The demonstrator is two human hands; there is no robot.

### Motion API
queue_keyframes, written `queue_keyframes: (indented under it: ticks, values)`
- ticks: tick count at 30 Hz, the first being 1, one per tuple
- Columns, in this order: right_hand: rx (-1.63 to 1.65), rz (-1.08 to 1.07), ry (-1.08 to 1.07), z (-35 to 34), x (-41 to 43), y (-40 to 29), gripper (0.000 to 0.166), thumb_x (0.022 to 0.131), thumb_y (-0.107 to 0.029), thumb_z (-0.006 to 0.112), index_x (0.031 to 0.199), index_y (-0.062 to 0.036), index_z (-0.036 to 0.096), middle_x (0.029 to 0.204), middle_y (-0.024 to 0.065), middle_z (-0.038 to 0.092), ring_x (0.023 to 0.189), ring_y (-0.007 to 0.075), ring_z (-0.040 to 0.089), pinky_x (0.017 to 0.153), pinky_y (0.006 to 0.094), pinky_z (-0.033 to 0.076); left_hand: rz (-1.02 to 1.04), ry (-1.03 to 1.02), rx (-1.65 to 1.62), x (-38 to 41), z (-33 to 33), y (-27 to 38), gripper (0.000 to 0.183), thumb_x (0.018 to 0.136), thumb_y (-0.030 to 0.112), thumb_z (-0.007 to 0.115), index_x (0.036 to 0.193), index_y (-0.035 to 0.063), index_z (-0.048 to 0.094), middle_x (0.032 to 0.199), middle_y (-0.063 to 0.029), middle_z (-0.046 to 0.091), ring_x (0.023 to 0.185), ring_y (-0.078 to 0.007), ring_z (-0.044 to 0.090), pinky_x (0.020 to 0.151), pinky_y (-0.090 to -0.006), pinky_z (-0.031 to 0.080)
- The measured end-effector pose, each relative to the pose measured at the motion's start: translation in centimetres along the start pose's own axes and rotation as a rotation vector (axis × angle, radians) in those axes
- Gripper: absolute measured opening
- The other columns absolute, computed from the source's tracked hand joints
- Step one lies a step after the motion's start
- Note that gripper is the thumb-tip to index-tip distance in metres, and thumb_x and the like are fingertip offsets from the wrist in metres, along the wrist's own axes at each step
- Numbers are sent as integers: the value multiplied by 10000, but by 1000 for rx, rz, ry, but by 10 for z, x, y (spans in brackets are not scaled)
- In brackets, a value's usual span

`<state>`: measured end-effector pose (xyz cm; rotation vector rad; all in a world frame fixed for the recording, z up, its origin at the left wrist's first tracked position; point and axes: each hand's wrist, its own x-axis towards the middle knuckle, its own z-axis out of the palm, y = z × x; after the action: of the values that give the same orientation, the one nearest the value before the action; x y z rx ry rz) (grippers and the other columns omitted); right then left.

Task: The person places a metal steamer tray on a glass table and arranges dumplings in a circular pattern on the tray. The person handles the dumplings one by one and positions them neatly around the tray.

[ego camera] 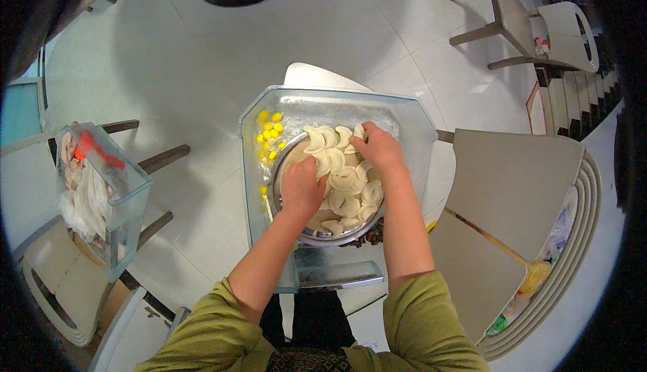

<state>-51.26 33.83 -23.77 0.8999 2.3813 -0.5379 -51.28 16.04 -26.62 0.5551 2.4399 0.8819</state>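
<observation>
Pale, crescent-shaped dumplings (pixel 345 179) lie in a round metal tray (pixel 272 195), some overlapping. The tray rests inside a clear plastic drawer bin (pixel 417 170). At the tray's far right, my right hand (pixel 380 148) pinches one dumpling (pixel 359 132) between thumb and fingers. My left hand (pixel 303 187) reaches over the tray's left side, its curled fingers against a dumpling (pixel 321 164). Whether those fingers grip it is hidden by the hand itself.
Yellow pieces (pixel 270 132) in clear wrapping lie in the bin's left corner, and dark brown pieces (pixel 371 235) near its front. A chair (pixel 505 185) stands at right. On the left, another clear bin (pixel 129 210) holds plastic bags (pixel 86 200).
</observation>
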Motion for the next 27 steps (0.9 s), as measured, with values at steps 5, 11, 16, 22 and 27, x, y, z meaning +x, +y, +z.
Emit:
queue_keyframes:
  ticks: [5, 11, 16, 22, 27]
  values:
    - [139, 147, 164, 6, -10, 23, 383, 761, -364, 538, 972, -45, 532, 897, 152, 599, 824, 309, 573, 722, 402, 445, -84, -128, 67, -1, -8, 0, 278, 681, 216, 651, 854, 36, 527, 823, -134, 559, 828, -306, 516, 687, -400, 418]
    - [165, 237, 52, 34, -39, 29, 407, 726, -382, 580, 975, -75, 483, 846, 153, 605, 813, 326, 575, 692, 416, 442, -1, -106, 125, -17, -14, -12, 317, 653, 248, 672, 862, 48, 541, 889, -125, 554, 878, -286, 497, 712, -391, 401]
    - [348, 202, 107, 44, -43, 37, 391, 710, -324, 604, 1015, -110, 484, 775, 118, 598, 765, 308, 582, 678, 394, 449, -15, -194, 112, -19, -19, -12, 358, 633, 235, 688, 905, 56, 539, 866, -124, 563, 867, -292, 505, 717, -397, 398]
    - [244, 101, 48, 33, -48, 47, 307, 715, -202, 586, 992, -92, 512, 855, 126, 570, 839, 297, 545, 730, 380, 440, 14, -167, 99, -17, -16, -14, 351, 620, 250, 701, 885, 75, 548, 840, -109, 573, 839, -293, 526, 710, -402, 410]
    - [-108, -230, 159, 26, -47, 49, 301, 667, -88, 594, 958, -90, 516, 921, 124, 555, 887, 300, 522, 746, 387, 438, 69, -185, 147, -16, -14, -15, 368, 635, 271, 684, 932, 103, 545, 829, -87, 575, 832, -278, 528, 702, -406, 398]
